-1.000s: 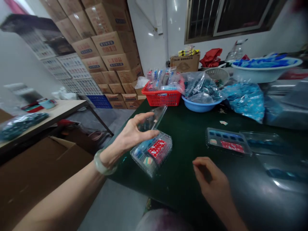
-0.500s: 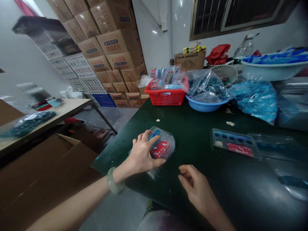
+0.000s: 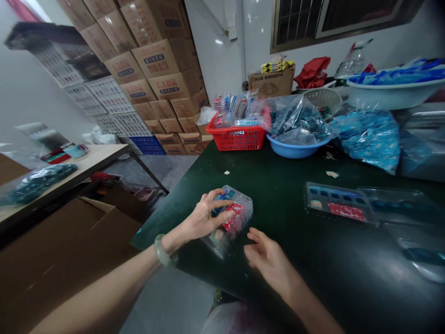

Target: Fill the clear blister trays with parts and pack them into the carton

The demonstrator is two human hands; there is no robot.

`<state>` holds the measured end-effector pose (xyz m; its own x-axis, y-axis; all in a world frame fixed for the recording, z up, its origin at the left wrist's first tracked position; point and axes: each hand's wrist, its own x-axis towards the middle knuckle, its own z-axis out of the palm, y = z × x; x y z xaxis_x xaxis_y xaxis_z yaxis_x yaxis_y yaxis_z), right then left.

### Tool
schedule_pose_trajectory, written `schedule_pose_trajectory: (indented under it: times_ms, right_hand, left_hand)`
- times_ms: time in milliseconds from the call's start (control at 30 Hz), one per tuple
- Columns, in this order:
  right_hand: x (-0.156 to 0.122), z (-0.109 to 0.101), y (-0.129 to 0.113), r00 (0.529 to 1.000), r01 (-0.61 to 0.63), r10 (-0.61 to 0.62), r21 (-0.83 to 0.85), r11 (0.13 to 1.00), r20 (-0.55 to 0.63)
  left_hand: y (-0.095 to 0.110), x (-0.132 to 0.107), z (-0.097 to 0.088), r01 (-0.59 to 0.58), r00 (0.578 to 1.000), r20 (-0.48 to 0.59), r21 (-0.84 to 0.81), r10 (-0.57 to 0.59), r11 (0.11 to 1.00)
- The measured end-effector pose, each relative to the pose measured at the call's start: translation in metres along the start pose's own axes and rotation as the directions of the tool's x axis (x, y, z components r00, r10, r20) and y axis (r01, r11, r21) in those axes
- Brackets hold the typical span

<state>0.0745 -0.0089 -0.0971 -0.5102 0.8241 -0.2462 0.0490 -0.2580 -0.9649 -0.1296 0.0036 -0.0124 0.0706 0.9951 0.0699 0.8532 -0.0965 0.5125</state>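
Note:
A clear plastic box [image 3: 247,204] lies near the table's left edge, with blue pieces, a red white-dotted packet [image 3: 237,214] and a small pale round piece inside. My left hand [image 3: 203,215], with a pale green bangle on the wrist, reaches over it. Its fingers are stretched apart across the top, hiding part of the contents; how firmly they touch is unclear. Just right of the box, my right hand [image 3: 269,260] hovers with loosely bent fingers, thumb apart, holding nothing. A second clear box [image 3: 339,204] with a similar red packet lies farther right.
A red basket [image 3: 239,139] of packed plastic boxes and a blue basin [image 3: 299,149] with a bag stand at the back. Open clear lids [image 3: 399,204] lie on the right. Small paper scraps [image 3: 332,174] dot the green table [image 3: 278,185]. Cartons [image 3: 167,60] are stacked behind.
My left thumb has moved from the box's near edge up over the red packet, uncovering the pale round piece. My right hand has come left and slightly up, closer to the box.

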Motion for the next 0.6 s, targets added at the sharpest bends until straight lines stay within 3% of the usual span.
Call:
schedule_pose_trajectory:
  times_ms: [100, 167, 267, 333, 367, 500, 600]
  right_hand:
    - [-0.001, 0.005, -0.006, 0.997, -0.081, 0.080, 0.200, 0.977, 0.009]
    - [-0.002, 0.009, -0.012, 0.995, -0.097, 0.095, 0.285, 0.953, 0.020]
    - [-0.002, 0.015, -0.023, 0.998, -0.053, 0.034, 0.347, 0.936, 0.062]
    - [-0.001, 0.017, -0.030, 0.995, -0.005, -0.035, 0.387, 0.922, 0.096]
    - [0.000, 0.018, -0.033, 0.993, 0.018, -0.065, 0.407, 0.913, 0.102]
    - [0.001, 0.013, -0.033, 0.994, 0.103, -0.110, 0.395, 0.913, -0.003]
    - [-0.004, 0.003, -0.032, 0.988, 0.137, -0.118, 0.225, 0.965, -0.097]
  left_hand:
    - [-0.008, 0.008, -0.011, 0.152, 0.988, -0.014, -0.146, -0.156, 0.978]
    - [-0.007, 0.010, -0.020, 0.242, 0.967, 0.129, -0.189, -0.221, 0.952]
    - [0.000, 0.006, -0.026, 0.453, 0.850, 0.436, -0.320, -0.295, 0.832]
    - [0.003, 0.001, -0.024, 0.585, 0.779, 0.540, -0.443, -0.318, 0.680]
    - [0.004, -0.001, -0.021, 0.625, 0.763, 0.560, -0.510, -0.323, 0.591]
    - [0.000, -0.008, -0.003, 0.648, 0.761, 0.569, -0.673, -0.311, 0.357]
    - [-0.007, -0.016, 0.010, 0.588, 0.801, 0.543, -0.793, -0.250, 0.162]
